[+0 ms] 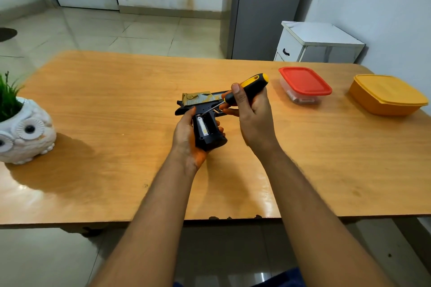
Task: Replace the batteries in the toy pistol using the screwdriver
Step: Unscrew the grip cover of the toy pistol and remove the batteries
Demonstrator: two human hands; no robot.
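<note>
Two bare forearms reach over the near edge of a wooden table [93, 105] toward a black toy pistol [205, 109] held just above its middle. Left hand [186, 137] cups the pistol's grip from below, fingers curled round it, thumb lying along the open battery compartment, where a white battery [202, 126] sits exposed. Right hand [251, 109] wraps tightly round the black-and-yellow handle of a screwdriver [247, 87], thumb pointing up the handle; its thin shaft slants down and left, the tip at the top of the battery compartment beside the left thumb. Farther right on the table stand a red-lidded container [304, 84] and a yellow container [387, 94]; an owl-shaped planter [25, 130] sits at the left edge.
</note>
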